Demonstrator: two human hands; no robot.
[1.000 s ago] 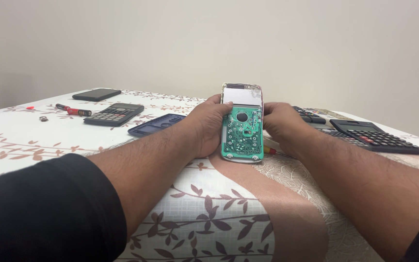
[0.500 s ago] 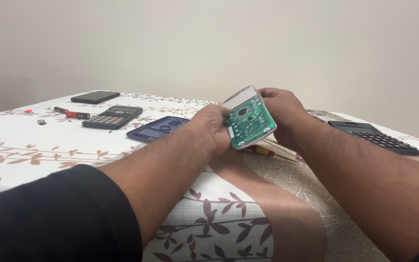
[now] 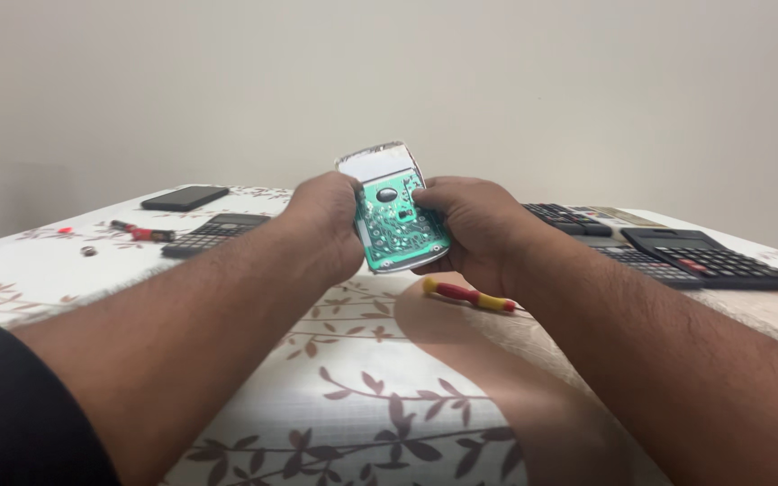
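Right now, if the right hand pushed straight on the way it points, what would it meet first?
The right hand points leftward, thumb on the green circuit board it holds. Past that it would likely meet the left hand gripping the opposite edge.

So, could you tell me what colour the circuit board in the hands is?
Green, with silver traces, on the circuit board; head view.

Left hand and right hand grip an opened calculator, green circuit board exposed, above a red-and-yellow screwdriver.
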